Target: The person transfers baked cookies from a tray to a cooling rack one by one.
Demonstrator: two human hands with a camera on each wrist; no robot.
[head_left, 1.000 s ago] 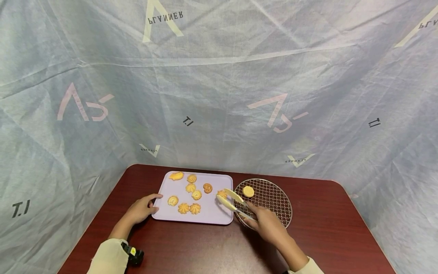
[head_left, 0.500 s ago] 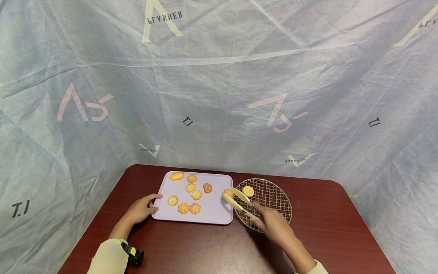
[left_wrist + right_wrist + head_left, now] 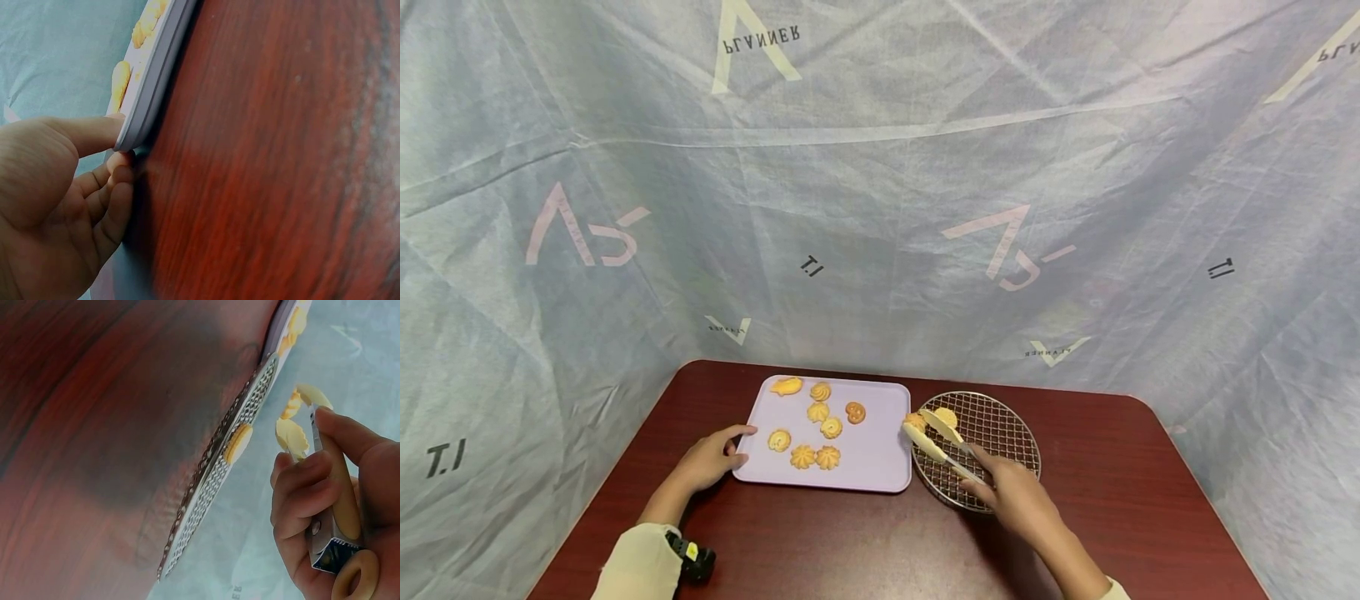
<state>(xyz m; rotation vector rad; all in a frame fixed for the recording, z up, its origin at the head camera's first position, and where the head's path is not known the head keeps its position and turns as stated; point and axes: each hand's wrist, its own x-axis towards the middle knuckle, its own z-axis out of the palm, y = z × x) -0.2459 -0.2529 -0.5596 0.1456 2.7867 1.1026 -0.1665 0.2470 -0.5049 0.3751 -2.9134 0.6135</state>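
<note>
My left hand (image 3: 707, 460) grips the left edge of a pale lilac tray (image 3: 874, 460). In the left wrist view the thumb lies on the rim, with the other fingers curled below it. My right hand (image 3: 1018, 498) grips food tongs (image 3: 342, 500) with cream-coloured tips. Pinched between those tips is a ridged golden cookie (image 3: 291, 405), raised over the left side of a round wire rack (image 3: 1003, 437). A flat round cookie (image 3: 238, 444) lies on the rack; in the head view the tongs partly cover it.
Several cookies stay on the tray, among them a fish-shaped cookie (image 3: 787, 386), a brown pretzel-shaped cookie (image 3: 855, 412) and a star-shaped cookie (image 3: 828, 457). The rack stands right beside the tray on a dark red wooden table (image 3: 820, 542). Grey printed cloth (image 3: 880, 208) hangs behind.
The right hand has moved rightward with the tongs, carrying the ridged cookie from the tray's right side to over the rack. The left hand and the tray have stayed still.
</note>
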